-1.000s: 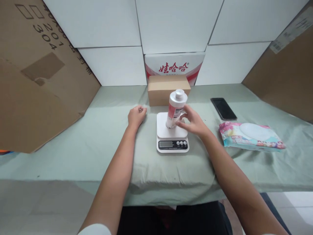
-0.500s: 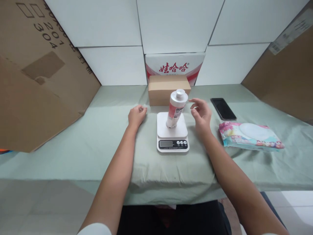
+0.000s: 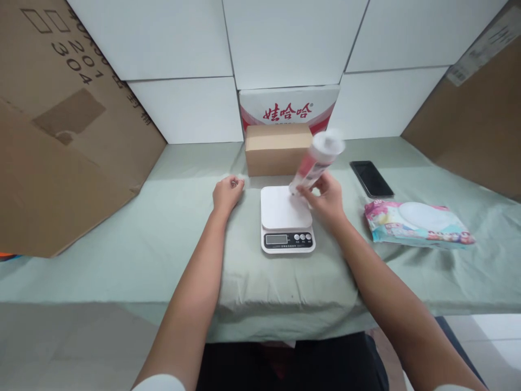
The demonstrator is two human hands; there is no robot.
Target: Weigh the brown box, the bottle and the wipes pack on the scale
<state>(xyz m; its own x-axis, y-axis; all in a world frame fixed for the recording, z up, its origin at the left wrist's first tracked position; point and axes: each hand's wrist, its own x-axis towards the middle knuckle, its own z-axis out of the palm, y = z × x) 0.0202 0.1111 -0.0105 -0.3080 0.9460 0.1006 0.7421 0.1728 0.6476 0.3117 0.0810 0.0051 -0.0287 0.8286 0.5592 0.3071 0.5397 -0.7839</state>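
Observation:
A white bottle with a pink-red label is tilted to the right above the back right of the kitchen scale, smeared by motion. My right hand grips it low down, thumb towards its base and the other fingers partly behind it. The scale's white platform is bare, and its display and buttons face me; no reading can be made out. To the left of the scale, my left hand rests on the cloth with its fingers curled closed. A small ring-like glint shows at those fingers.
A brown cardboard box stands behind the scale, before a white-and-red carton. On the right lie a black phone and a pack of wipes. Large cardboard sheets flank the green cloth.
My right hand, beside the bottle before, has taken hold of it. The bottle has risen off the scale, moving right and tilting further. My left hand stays put.

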